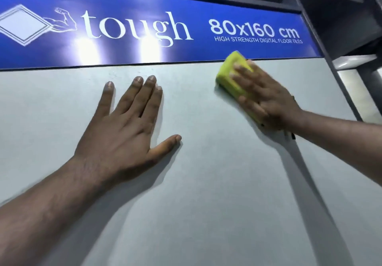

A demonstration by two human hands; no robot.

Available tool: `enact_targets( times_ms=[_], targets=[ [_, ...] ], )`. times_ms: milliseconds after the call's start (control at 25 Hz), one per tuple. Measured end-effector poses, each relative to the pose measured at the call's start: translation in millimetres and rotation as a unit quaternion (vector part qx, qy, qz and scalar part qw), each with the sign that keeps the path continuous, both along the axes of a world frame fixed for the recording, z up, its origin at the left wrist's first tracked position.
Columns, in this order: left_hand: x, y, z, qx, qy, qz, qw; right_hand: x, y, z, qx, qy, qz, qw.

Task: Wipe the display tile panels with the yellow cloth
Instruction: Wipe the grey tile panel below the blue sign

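So, view from my end on the head cam: both hands are up on the pale grey tile panel (206,183), which fills most of the view and stands upright in front of me.

The left hand (122,133) is planted flat on the panel, palm down. Its 4 fingers are straight and fanned a bit, with the thumb stuck out to the side. It's holding nothing, just pressing on the tile.

The right hand (266,98) is further right and higher up, lying flat over the yellow cloth (231,73) with straight, spread fingers pushing it against the panel. I don't see any pinching or curling round it, though that hand is a little blurred, so finer detail is hard to call. The cloth is folded into a thick pad and sits near the panel's top right. Its upper corner pokes up over the bottom edge of the blue sign (144,3).

That sign runs across the top above the panel. It has "tough" in big white letters, a smaller line about high strength digital floor tiles, and 2 bright light glares on it. A dark frame (322,27) slants down the right side, just beside the panel.
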State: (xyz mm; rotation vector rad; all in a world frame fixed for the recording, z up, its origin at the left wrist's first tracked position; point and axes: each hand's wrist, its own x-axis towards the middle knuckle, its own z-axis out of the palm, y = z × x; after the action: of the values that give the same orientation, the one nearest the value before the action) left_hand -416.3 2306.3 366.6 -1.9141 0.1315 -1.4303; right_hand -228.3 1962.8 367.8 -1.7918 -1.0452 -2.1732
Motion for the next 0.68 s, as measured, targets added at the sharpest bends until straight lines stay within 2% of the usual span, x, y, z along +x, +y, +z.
enact_targets(
  times_ms=[40,80,120,160,200,240,280,320,360,400,440,520,560,600,640,680],
  targets=[
    [2.8,-3.8,1.4,0.009,0.004,0.003,1.000,-1.1,1.5,3.0,0.159,0.141,0.056,0.976],
    [5.2,-6.9,2.9,0.016,0.004,0.008,1.000,-2.0,4.1,0.3,0.254,0.221,0.082,0.938],
    [7.1,-10.7,3.7,0.021,0.001,0.012,1.000,-5.6,6.6,-5.1,0.232,0.192,0.062,0.952],
    [10.4,-15.2,4.0,0.022,-0.002,0.011,1.000,-8.2,6.9,-16.3,0.120,0.114,0.017,0.986],
    [14.1,-19.7,3.4,0.022,-0.002,0.012,1.000,-0.7,-4.8,-26.7,-0.028,0.048,-0.005,0.998],
    [18.1,-24.1,2.8,0.025,-0.001,0.015,1.000,6.0,-17.2,-31.1,-0.098,0.007,-0.018,0.995],
    [22.1,-28.9,0.9,0.027,0.000,0.016,1.000,10.3,-27.1,-32.7,-0.072,0.034,-0.021,0.997],
    [25.7,-32.6,-0.7,0.029,-0.003,0.014,0.999,17.1,-34.1,-29.7,0.041,0.099,0.010,0.994],
    [29.5,-35.2,-1.1,0.032,-0.009,0.009,0.999,17.4,-31.5,-24.9,0.196,0.205,0.061,0.957],
    [32.4,-37.2,-1.0,0.034,-0.012,0.004,0.999,19.4,-31.2,-20.1,0.282,0.266,0.077,0.919],
    [34.3,-38.6,-1.2,0.035,-0.008,0.001,0.999,15.8,-30.1,-15.7,0.276,0.256,0.065,0.924],
    [37.2,-41.5,-3.4,0.041,0.003,-0.009,0.999,19.8,-36.4,-19.5,0.059,0.103,0.033,0.992],
    [39.2,-43.9,-4.9,0.045,0.004,-0.015,0.999,30.9,-51.2,-17.4,-0.021,0.033,0.012,0.999],
    [42.8,-49.2,-6.6,0.049,0.003,-0.020,0.999,41.7,-67.0,-12.6,-0.010,0.035,0.005,0.999],
    [48.7,-56.8,-8.1,0.053,-0.002,-0.024,0.998,52.6,-81.9,-5.1,0.084,0.097,0.023,0.991],
    [55.5,-66.4,-9.8,0.058,-0.005,-0.027,0.998,60.5,-88.9,1.0,0.210,0.190,0.061,0.957]
  ],
)
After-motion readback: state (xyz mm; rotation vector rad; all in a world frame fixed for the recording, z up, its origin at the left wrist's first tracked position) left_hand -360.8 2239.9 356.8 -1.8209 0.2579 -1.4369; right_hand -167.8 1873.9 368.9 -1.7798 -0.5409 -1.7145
